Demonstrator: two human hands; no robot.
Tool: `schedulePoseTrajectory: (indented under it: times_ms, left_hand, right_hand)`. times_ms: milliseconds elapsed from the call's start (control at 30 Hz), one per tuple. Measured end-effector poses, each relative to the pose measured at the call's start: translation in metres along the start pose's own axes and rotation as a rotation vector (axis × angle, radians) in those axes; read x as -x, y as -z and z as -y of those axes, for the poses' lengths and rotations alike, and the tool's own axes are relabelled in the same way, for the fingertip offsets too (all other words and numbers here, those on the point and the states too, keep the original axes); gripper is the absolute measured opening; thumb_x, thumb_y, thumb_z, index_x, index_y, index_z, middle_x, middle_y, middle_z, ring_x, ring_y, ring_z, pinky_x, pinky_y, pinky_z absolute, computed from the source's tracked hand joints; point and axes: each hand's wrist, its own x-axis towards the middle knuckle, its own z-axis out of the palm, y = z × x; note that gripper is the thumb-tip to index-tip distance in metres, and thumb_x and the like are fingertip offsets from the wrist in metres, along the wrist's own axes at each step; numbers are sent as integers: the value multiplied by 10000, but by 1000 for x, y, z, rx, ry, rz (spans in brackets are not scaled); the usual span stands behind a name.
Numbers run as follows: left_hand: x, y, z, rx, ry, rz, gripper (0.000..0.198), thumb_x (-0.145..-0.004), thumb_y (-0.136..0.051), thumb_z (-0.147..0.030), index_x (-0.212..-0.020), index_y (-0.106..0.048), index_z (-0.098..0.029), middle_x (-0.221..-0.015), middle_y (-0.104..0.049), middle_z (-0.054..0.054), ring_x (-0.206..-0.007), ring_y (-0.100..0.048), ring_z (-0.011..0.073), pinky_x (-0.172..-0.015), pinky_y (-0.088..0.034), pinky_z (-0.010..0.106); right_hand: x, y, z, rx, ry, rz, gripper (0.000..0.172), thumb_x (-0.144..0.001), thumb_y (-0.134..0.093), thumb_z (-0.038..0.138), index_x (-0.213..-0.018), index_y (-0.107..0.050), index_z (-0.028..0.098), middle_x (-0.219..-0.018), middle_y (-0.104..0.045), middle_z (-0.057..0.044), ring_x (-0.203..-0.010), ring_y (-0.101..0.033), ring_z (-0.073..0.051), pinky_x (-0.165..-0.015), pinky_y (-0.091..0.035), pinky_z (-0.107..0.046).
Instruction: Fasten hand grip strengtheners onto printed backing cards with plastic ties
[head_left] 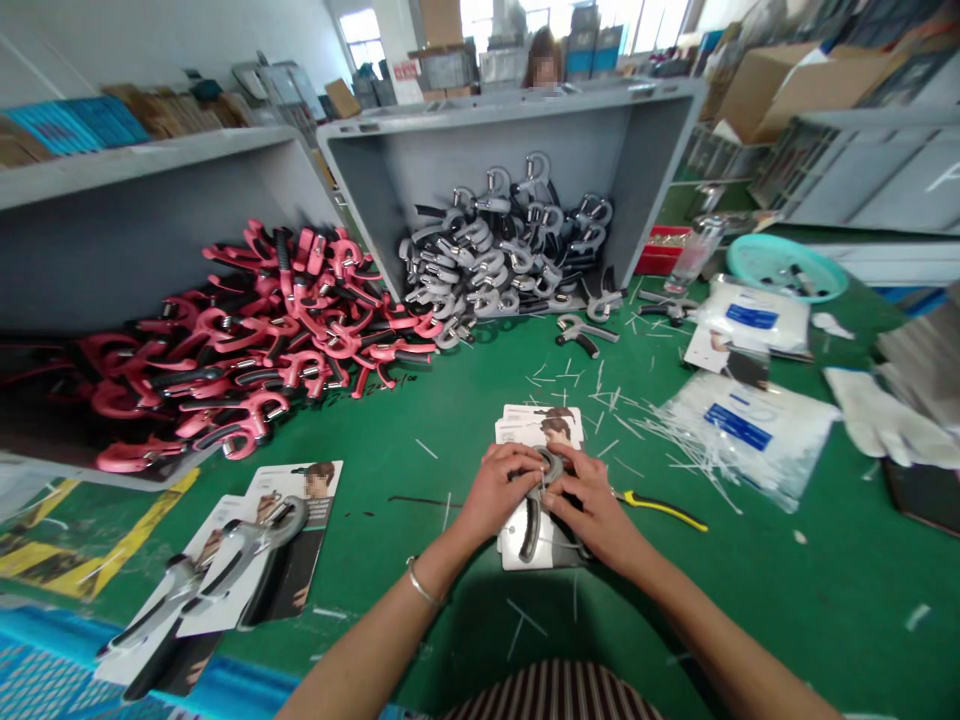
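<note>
A grey and black hand grip strengthener point(531, 525) lies on a small stack of printed cards point(517, 548) in front of me. My left hand point(501, 488) closes its fingers on the grip's rounded head from the left. From the right, my right hand point(583, 498) pinches at the same head, beside a thin white strip. Whether that strip is fastened is hidden by my fingers. Just right of my right hand, yellow-handled pliers point(667, 508) lie on the green table point(450, 420), their jaws partly covered.
Tipped grey bins hold red grips point(292, 330) at left and grey grips point(487, 260) ahead. Carded grips point(259, 545) lie at front left. White plastic strips point(697, 450), plastic bags point(750, 430), a glove point(885, 415) and a turquoise dish point(787, 262) are to the right. A person sits behind the bins.
</note>
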Motion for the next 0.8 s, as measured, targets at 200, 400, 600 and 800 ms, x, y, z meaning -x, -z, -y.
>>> schedulePoseTrajectory:
  times_ms: [200,400,600,800]
  left_hand:
    - [1,0,-3,-30,-3,3,91,-842,-669,-214,-830,-755,-242,-1009,-722,27,-1030,-609,203,-973,-390,385]
    - [2,8,-7,-21,-59,89,130,-872,-636,-236,-909,-759,-260,-1055,-717,29,-1058,-591,202,-996,-381,387]
    - [-2,10,-7,89,64,37,126,-856,-646,-293,-816,-736,-213,-866,-731,24,-906,-620,191,-908,-432,340]
    - [12,-3,-23,106,-4,-165,114,-856,-641,-242,-753,-674,-207,-807,-687,8,-874,-595,183,-866,-440,330]
  right_hand:
    - [2,0,0,-22,-18,-12,192,-920,-584,334,-805,-695,227,-1435,-451,-51,-1316,-366,-278,-1064,-301,-477]
    - [-2,-1,-1,-77,-86,-62,179,-913,-583,312,-802,-694,226,-1362,-512,-68,-1285,-418,-274,-1063,-312,-488]
    - [-5,-6,-9,-89,-82,-106,128,-922,-556,298,-954,-661,235,-1301,-555,-80,-1245,-458,-264,-1054,-337,-481]
    - [-4,-16,-7,-32,-56,-211,317,-896,-540,203,-1212,-530,230,-1279,-561,-91,-1203,-469,-261,-1024,-375,-466]
